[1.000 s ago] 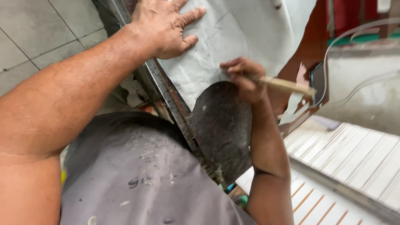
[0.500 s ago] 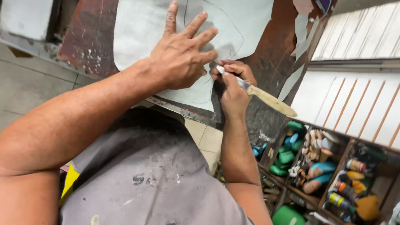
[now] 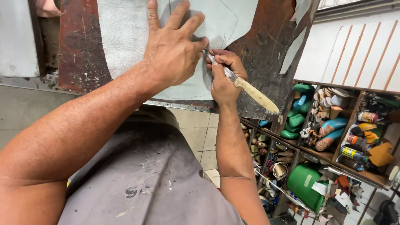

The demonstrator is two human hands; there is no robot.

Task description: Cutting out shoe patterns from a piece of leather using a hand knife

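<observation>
Hands are pressed to a grey sheet on the rusty worktop.
Left hand is spread flat, released; a wooden-handled knife is grasped by the right hand.

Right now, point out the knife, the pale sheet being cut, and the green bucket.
knife (image 3: 255, 92), head view, on its pale wooden handle.
pale sheet (image 3: 125, 33), head view, on bare surface left of the flat hand.
green bucket (image 3: 303, 183), head view, on its side wall.
</observation>
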